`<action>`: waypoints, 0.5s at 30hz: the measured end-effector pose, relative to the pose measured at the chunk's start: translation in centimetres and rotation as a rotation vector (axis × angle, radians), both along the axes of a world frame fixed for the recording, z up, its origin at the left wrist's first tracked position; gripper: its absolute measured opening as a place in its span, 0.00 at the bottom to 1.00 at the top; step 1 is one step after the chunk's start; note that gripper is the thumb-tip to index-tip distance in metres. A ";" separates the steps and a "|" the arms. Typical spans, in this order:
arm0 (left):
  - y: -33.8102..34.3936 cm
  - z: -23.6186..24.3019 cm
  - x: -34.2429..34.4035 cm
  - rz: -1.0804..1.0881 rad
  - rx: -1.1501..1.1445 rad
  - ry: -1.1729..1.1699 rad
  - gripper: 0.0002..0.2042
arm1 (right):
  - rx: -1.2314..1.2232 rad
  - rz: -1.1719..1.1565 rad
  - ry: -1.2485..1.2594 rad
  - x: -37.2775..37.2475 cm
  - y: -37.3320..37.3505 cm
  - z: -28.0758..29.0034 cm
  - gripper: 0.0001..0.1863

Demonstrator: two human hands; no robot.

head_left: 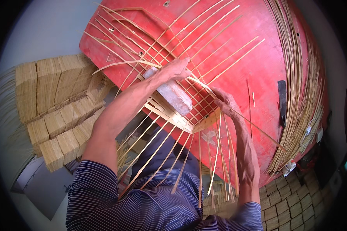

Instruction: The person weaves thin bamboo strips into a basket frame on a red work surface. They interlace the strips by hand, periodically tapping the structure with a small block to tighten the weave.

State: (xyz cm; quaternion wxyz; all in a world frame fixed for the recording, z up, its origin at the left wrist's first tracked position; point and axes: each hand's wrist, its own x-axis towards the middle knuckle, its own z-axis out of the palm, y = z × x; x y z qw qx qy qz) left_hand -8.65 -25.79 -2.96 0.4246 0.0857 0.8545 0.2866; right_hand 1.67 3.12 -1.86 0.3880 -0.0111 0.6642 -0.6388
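One left hand (176, 71), one right hand (224, 101), both holding a pale strip (199, 82), half-woven basket (206, 120), whitish block (175, 96) inside

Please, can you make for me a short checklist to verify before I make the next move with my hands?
1. Block resting on the lattice: ok.
2. Left hand at the pale band: ok, it is at the band's upper-left part.
3. Right hand at the band's other end: ok, by the lattice's right side.
4. Strip ends all tucked in: not ok, many stick out freely, some toward your body.
5. Dark flat tool away from both hands: ok, it lies to the right on the red table.
6. Firmness of each grip: cannot tell.
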 end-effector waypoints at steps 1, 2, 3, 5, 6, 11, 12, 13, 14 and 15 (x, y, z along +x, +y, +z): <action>0.7 -0.4 0.0 0.118 0.079 -0.007 0.24 | 0.022 0.021 0.007 -0.2 0.4 0.3 0.29; 1.4 -0.7 0.0 0.184 0.084 0.003 0.25 | 0.030 0.041 0.011 -0.4 0.8 0.5 0.29; 0.6 -0.5 0.3 0.253 0.034 0.017 0.27 | -0.017 0.063 0.013 -0.4 -0.3 -0.2 0.29; 4.4 0.0 1.0 0.578 0.144 0.180 0.26 | 0.101 0.128 0.106 -0.5 1.8 0.4 0.28; 4.7 -1.2 1.3 0.773 0.165 0.143 0.24 | 0.069 0.131 0.056 -0.7 1.4 0.3 0.28; 7.6 -3.9 1.4 1.263 -0.075 0.171 0.15 | -0.099 0.110 -0.178 -1.8 1.2 -0.4 0.27; 7.4 -3.9 1.4 1.204 -0.169 0.221 0.12 | -0.155 -0.018 -0.254 -1.8 1.5 -1.5 0.27; 7.8 -3.4 1.2 1.187 -0.130 0.196 0.11 | -0.201 -0.160 -0.326 -1.8 2.2 -2.8 0.28; 8.1 -2.9 1.3 1.170 -0.090 0.172 0.10 | -0.246 -0.302 -0.394 -1.9 3.0 -4.1 0.28; 8.1 -2.4 1.3 1.150 -0.054 0.152 0.09 | -0.102 -0.495 -0.400 -2.7 2.0 -3.5 0.29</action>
